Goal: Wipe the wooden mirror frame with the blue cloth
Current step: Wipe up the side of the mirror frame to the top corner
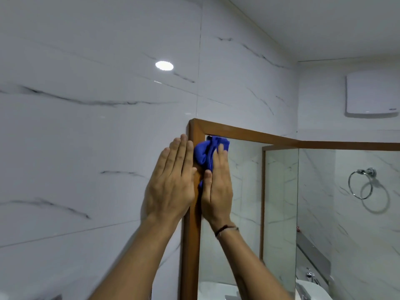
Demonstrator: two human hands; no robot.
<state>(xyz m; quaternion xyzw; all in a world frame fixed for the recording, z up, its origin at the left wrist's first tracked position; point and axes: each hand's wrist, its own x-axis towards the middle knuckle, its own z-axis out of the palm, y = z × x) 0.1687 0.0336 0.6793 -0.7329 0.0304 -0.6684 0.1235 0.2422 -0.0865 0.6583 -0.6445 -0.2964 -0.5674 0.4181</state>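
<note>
Blue cloth (208, 153): bunched, pressed against the wooden mirror frame (191, 234) at its upper left corner, overlapping the inner edge onto the mirror glass (242, 202). Most of the cloth sits above and left of the right hand's fingers (221, 152); a small fold shows below the thumb.

Right hand (216, 191): flat, fingers extended and close together, palm pinning the cloth to the frame; not curled round it.

Left hand (171, 185): open, fingers (179, 154) straight and together, laid flat against the marble wall tile (86, 137) just left of the frame's vertical side, its thumb edge touching the frame. It holds nothing.

Dark wristband (226, 229) on right wrist.

Beyond the right fingers: chrome towel ring (360, 182) on the side wall, white wall unit (371, 94) above it.
</note>
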